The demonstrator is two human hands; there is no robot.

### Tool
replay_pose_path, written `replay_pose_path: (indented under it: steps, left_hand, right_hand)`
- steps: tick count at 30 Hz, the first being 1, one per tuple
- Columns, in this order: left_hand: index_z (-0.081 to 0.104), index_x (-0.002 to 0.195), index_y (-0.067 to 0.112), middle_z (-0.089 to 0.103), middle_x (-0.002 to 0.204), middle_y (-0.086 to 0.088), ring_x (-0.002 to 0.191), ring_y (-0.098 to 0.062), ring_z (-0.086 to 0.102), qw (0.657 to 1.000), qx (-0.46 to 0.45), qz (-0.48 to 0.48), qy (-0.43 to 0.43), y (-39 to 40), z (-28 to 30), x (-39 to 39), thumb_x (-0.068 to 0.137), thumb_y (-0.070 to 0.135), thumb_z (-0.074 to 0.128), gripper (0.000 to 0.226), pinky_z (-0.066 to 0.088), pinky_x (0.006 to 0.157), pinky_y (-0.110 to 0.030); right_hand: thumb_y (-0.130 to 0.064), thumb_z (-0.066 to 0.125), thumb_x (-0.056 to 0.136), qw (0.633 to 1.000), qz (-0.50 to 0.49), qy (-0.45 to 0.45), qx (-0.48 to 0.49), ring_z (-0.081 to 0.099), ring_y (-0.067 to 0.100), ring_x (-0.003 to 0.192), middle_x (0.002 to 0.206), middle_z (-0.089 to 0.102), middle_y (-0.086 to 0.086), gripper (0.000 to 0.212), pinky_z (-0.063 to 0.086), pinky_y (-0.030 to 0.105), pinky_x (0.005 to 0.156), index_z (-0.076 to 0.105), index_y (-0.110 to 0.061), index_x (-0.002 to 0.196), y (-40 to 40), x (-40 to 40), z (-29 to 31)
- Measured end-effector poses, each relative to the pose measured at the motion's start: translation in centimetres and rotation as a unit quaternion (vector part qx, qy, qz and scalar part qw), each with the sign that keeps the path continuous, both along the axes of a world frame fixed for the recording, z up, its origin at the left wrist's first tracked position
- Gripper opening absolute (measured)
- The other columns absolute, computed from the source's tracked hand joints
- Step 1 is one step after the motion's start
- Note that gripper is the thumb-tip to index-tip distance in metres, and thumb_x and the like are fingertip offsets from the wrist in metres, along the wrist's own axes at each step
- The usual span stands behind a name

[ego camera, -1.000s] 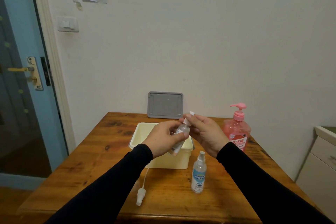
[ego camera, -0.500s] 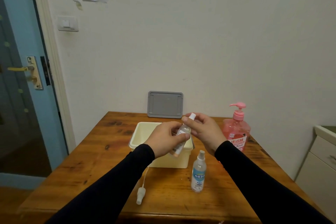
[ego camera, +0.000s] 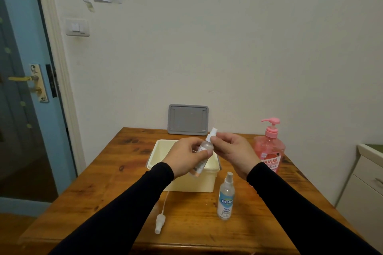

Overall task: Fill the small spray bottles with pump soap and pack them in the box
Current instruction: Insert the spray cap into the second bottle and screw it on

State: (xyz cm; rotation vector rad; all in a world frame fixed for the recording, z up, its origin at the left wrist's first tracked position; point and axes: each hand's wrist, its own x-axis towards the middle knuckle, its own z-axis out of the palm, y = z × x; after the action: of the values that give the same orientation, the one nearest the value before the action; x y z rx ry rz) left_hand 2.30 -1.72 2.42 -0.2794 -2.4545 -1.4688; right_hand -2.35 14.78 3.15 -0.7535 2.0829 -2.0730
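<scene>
Above the cream box (ego camera: 159,156) I hold a small clear spray bottle (ego camera: 205,148), tilted. My left hand (ego camera: 184,156) wraps its body. My right hand (ego camera: 233,152) pinches its white spray head at the neck. A second small spray bottle (ego camera: 226,196) with a blue label stands upright on the table, in front of the box. A loose white spray head with its thin tube (ego camera: 160,220) lies on the table at the front left. The pink pump soap bottle (ego camera: 269,147) stands to the right of the box.
A grey lid (ego camera: 188,119) leans against the wall behind the box. The wooden table (ego camera: 116,174) ends close to me. A white cabinet (ego camera: 364,188) stands at the right, a blue door (ego camera: 22,89) at the left.
Both hands have shifted slightly upward with the small bottle, and my right fingers have turned on the spray head. Everything on the table stays where it was.
</scene>
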Motion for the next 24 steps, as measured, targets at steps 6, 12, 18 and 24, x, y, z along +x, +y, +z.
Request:
replay_pose_path:
  steps: [6,12,18,24]
  left_hand:
    - [0.059,0.101,0.04,0.066,0.093,0.018,0.084,0.001,0.062,1.0,-0.016,-0.013,0.005,0.6,-0.1,0.2,0.085,0.043,0.064,0.017,0.051,0.071,-0.018]
    - [0.061,0.103,0.037,0.068,0.094,0.015,0.086,-0.001,0.063,1.0,0.004,-0.027,-0.002,0.9,0.3,0.2,0.087,0.039,0.063,0.017,0.049,0.069,-0.016]
    - [0.061,0.11,0.031,0.066,0.095,0.015,0.086,-0.004,0.063,0.999,0.024,-0.018,-0.017,0.2,0.7,0.3,0.087,0.038,0.063,0.024,0.047,0.065,-0.014]
    - [0.062,0.108,0.031,0.067,0.097,0.013,0.086,-0.003,0.063,1.0,-0.022,0.002,0.0,0.2,0.1,0.3,0.087,0.039,0.064,0.023,0.053,0.073,-0.021]
  right_hand:
    - [-0.043,0.077,0.071,0.998,-0.051,-0.008,0.025,0.069,0.016,0.093,0.096,0.073,0.002,0.045,0.052,0.042,0.091,0.064,-0.016,0.105,-0.2,-0.4,-0.2]
    - [-0.03,0.059,0.091,0.988,0.066,-0.1,-0.098,0.065,0.023,0.104,0.112,0.069,0.007,0.03,0.054,0.03,0.081,0.063,-0.013,0.114,-0.6,-0.3,0.1]
    - [-0.018,0.056,0.093,0.987,0.094,-0.081,-0.098,0.063,0.027,0.107,0.112,0.067,0.017,0.026,0.052,0.03,0.087,0.064,-0.006,0.114,-0.1,-0.5,-0.1]
    - [-0.029,0.079,0.073,0.997,-0.047,-0.031,-0.051,0.07,0.018,0.089,0.093,0.074,0.004,0.041,0.055,0.025,0.07,0.066,-0.01,0.106,-0.7,-0.2,-0.5]
